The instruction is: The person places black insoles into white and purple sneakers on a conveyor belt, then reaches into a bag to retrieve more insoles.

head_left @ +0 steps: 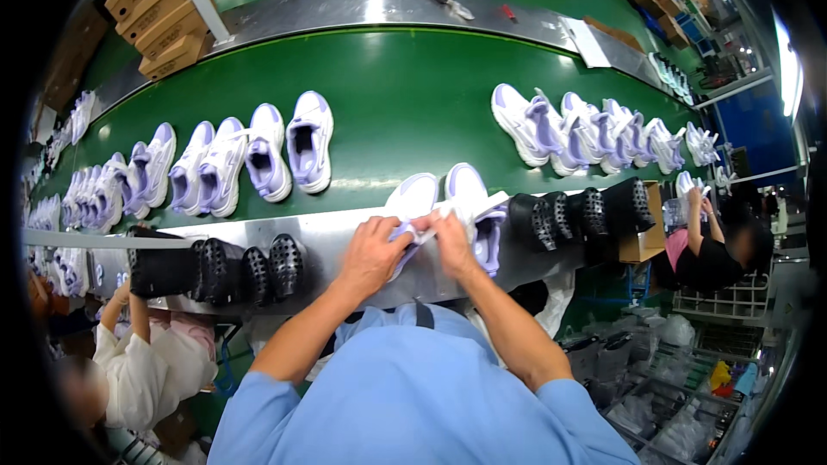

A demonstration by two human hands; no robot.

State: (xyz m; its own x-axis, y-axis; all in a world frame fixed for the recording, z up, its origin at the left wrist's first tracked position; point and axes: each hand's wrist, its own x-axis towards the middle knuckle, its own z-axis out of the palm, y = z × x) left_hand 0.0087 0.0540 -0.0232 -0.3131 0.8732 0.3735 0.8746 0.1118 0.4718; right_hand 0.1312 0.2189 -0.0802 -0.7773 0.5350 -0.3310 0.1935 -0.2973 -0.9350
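Observation:
Two white sneakers with lavender trim rest side by side in front of me, toes pointing away, at the steel edge of the green conveyor. My left hand (pixel 375 251) is closed on the collar of the left sneaker (pixel 413 195). Beside it my right hand (pixel 450 243) pinches a thin white strip at that sneaker's opening; whether it is a lace or a strap I cannot tell. Both hands partly hide the opening. The right sneaker (pixel 468 186) stands just beyond my right hand, a white strap sticking out to its right and its lavender lining showing.
Sneaker rows line the green conveyor (pixel 405 77) at left (pixel 267 151) and right (pixel 521 125). Black studded blocks (pixel 287 265) flank me on the steel ledge, more (pixel 594 211) at right. Co-workers sit at left (pixel 151 370) and right (pixel 711 250). Cardboard boxes (pixel 164 17) stand far left.

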